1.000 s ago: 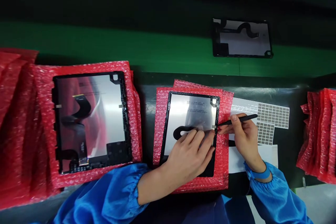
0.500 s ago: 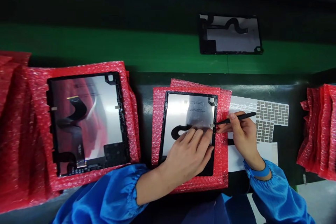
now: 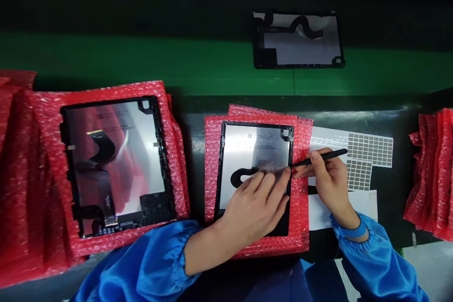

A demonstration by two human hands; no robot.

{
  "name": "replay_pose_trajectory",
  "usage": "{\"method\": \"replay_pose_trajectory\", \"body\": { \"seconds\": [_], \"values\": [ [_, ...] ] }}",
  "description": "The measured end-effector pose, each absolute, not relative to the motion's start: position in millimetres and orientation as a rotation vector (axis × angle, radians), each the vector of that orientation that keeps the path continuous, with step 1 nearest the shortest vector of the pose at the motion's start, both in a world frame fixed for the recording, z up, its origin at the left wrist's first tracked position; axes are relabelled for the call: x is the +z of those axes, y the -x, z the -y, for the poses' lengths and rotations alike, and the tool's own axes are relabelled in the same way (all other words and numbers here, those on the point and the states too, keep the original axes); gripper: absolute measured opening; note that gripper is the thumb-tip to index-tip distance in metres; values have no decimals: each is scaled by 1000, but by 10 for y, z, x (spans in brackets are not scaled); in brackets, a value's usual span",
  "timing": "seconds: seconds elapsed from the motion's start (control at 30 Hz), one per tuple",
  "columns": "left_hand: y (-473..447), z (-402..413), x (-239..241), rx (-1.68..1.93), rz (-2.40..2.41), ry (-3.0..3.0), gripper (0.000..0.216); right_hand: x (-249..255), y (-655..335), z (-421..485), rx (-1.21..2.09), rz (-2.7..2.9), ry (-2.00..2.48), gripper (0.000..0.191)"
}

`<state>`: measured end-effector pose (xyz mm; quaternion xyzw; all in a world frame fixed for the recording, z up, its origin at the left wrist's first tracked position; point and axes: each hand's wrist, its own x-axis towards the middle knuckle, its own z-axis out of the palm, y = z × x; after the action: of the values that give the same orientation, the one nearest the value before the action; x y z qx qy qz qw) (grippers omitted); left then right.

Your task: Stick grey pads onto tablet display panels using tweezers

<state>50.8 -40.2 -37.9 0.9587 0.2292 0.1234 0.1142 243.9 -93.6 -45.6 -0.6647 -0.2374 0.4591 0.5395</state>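
In front of me a tablet screen panel [image 3: 236,144] with a black frame and silver back lies on red bubble wrap [image 3: 211,170]. My left hand [image 3: 255,207] rests across it with fingers stretched out, the index fingertip pressing on the right edge of the frame. A black flex cable [image 3: 236,177] curls out from beneath that hand. Between thumb and fingers, my right hand [image 3: 327,179] grips black tweezers [image 3: 331,155]. Their tips touch the right edge of the frame, beside my left index fingertip; whether anything is between them is too small to tell.
At left, another screen panel [image 3: 148,165] lies on stacked red bubble wrap [image 3: 42,151]. A third panel [image 3: 304,49] stands farther back on the green surface [image 3: 177,63]. Right of my hand are a sheet of small grey stickers [image 3: 370,148], white paper [image 3: 364,207] and more bubble wrap [image 3: 430,174].
My left index fingertip has moved up the frame's right edge, onto the spot where a small light tab showed. The tweezers stay in my right hand. The view has shifted slightly.
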Motion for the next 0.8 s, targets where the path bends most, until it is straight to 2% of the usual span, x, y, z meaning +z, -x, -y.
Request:
{"method": "replay_pose_trajectory", "body": {
  "seconds": [0.2, 0.37, 0.57, 0.8],
  "values": [
    [-519, 389, -371, 330, -664, -2822, 51, -499, -2444, 937, 1078, 548, 1572, 33],
    [-537, 370, -374, 328, -669, -2782, 49, -370, -2650, 1056, 893, 530, 1554, 32],
    [-525, 343, -407, 330, -695, -2766, 55, -144, -3219, 1720, 626, 673, 1639, 25],
    [-777, 554, -234, 224, -810, -2855, 50, -294, -3697, 2545, 685, 771, 1836, 29]
  ]
}}
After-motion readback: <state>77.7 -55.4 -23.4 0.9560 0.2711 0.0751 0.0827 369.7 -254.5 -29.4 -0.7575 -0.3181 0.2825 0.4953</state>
